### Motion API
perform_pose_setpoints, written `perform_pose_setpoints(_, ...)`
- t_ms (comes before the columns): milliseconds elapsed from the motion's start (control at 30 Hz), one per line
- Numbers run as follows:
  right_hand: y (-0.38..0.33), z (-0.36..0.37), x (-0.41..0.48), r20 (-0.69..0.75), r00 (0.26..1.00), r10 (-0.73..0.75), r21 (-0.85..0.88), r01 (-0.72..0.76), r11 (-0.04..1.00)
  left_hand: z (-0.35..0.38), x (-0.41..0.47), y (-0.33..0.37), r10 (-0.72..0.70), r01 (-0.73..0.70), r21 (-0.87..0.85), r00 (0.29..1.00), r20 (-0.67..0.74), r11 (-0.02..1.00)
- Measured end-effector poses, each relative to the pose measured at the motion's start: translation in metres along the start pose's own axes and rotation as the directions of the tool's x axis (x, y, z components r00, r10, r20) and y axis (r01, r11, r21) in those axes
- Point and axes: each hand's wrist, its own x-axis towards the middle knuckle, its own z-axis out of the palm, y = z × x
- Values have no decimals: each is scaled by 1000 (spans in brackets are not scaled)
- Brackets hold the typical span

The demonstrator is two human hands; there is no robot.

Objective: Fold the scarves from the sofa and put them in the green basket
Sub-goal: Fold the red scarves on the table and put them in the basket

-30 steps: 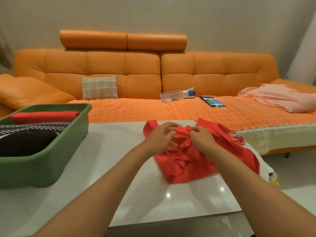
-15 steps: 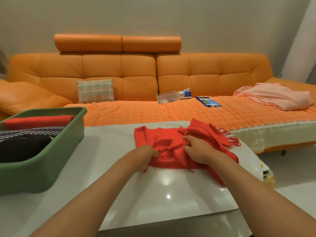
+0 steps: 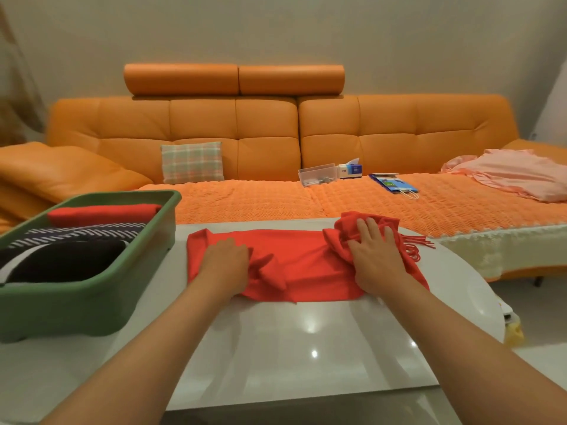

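Item 1, far left: green basket point(image 3: 92, 305), standing on the worktop point(image 3: 306, 348). Contents, back to front: folded red scarf point(image 3: 101, 213), striped scarf point(image 3: 82, 233), black scarf point(image 3: 61, 262). All three lie stowed side by side. Status: done.

Item 2, centre: red scarf point(image 3: 300, 262), lying on the worktop just beside the basket. Its middle is spread flat, its right end is bunched, and its fringe trails off to the right. Status: being smoothed, not yet folded.
- Left hand point(image 3: 225, 262): on the scarf's left part, grip clamped on a ridge of cloth, fingers curled.
- Right hand point(image 3: 372, 259): on the bunched end, grip apart, fingers straight and pressing down.

Item 3, far right: pink cloth point(image 3: 515, 176), lying loose on the sofa point(image 3: 267, 148). Whether it is another scarf cannot be told.

Outstanding, by estimate: fold the red scarf, place it in the basket, then deal with the pink piece if it counts.
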Motion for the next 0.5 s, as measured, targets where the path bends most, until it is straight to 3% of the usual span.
perform_pose_setpoints(67,-10,-2,1,-77,993,-88,-7,88,996,3,1,18,153,-186,-233,976,-153,955)
perform_pose_setpoints(167,-21,5,-2,-42,993,-109,15,110,994,14,-4,48,397,-420,-415,906,-145,807)
perform_pose_setpoints(300,-8,14,1,15,1000,-5,53,4,999,30,2,58,468,-486,-320,873,-137,813)
perform_pose_setpoints(367,3,14,4,-41,997,66,-13,-67,998,28,5,54,484,-505,-292,863,-147,812)
perform_pose_setpoints(500,10,8,7,3,973,229,-193,-224,955,23,6,42,493,-478,-381,868,-62,792)
